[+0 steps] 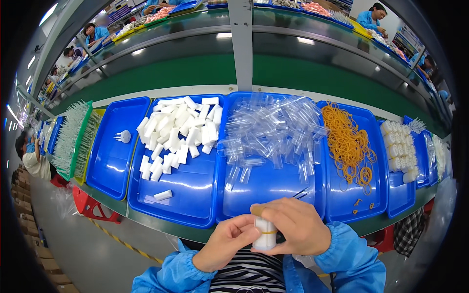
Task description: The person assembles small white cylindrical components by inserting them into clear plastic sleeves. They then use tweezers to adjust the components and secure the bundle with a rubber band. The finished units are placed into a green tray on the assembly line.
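Observation:
Close to my body, above the front edge of the bench, a bundle of white cylinders (265, 240) stands upright with an orange rubber band round its middle. My left hand (223, 242) pinches it from the left with thumb and fingers. From the right, my right hand (299, 225) wraps over its top and side, and a tan cover shows on one fingertip. Beyond my hands, loose clear plastic tubes (273, 127) fill much of a blue tray. Left of them lies a heap of white cylinders (181, 124); to the right is a pile of orange rubber bands (343, 139).
A nearly bare blue tray (112, 158) holds one spiky white piece (125, 136). Farther left stands a green tray of clear spiky pieces (72, 139). White bundles (399, 146) fill the tray at right. A metal post (241, 44) rises behind; people work beyond the conveyor.

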The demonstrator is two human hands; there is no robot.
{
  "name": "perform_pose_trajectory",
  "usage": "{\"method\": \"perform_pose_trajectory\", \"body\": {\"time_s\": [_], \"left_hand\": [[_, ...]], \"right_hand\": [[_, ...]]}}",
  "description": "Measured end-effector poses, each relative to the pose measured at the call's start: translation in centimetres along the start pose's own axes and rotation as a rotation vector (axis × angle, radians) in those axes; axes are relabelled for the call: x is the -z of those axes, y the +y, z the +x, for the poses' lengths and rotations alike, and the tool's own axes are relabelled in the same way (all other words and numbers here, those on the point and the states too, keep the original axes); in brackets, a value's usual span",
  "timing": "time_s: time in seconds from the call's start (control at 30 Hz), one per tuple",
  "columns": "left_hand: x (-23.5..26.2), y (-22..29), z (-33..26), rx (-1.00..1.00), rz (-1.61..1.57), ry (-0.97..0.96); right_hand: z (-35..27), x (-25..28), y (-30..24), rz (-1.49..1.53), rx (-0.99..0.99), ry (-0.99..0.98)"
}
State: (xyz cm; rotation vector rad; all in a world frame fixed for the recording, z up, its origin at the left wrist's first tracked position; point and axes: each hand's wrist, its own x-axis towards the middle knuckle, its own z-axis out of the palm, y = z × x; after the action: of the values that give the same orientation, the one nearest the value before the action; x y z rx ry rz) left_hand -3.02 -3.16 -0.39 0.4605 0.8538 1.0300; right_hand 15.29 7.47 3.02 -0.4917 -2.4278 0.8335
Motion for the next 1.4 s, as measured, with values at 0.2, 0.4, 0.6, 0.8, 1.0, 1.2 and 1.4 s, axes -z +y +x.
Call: {"method": "perform_pose_trajectory", "body": {"time_s": [0.2, 0.4, 0.6, 0.8, 1.0, 1.2, 1.4], "left_hand": [[-0.1, -0.1, 0.1, 0.025, 0.091, 0.003], [-0.9, -0.2, 0.1, -0.065, -0.053, 0.062], [-1.9, -0.3, 1.1, -0.021, -0.036, -0.004], [-4.1, -0.8, 3.0, -0.232, 0.342, 0.093], [-6.6, -1.1, 3.8, -0.367, 0.611, -0.084], [-5.8, 1.4, 2.9, -0.603, 1.136, -0.001], [-1.8, 2.0, 1.5, -0.485, 0.981, 0.112]], "right_hand": [[-0.4, 0.0, 0.0, -0.012, 0.028, -0.027], [-0.7, 0.3, -0.1, 0.039, -0.035, -0.032], [-2.5, 0.9, 0.4, 0.041, -0.051, -0.023], [-4.3, 3.6, -0.1, 0.259, -0.207, 0.145], [-7.8, 5.2, 0.0, 0.461, -0.508, 0.105], [-14.5, 10.3, 1.4, 0.132, -0.651, 0.888], [-27.0, 18.6, 6.5, -0.461, -0.713, 1.51]]}}
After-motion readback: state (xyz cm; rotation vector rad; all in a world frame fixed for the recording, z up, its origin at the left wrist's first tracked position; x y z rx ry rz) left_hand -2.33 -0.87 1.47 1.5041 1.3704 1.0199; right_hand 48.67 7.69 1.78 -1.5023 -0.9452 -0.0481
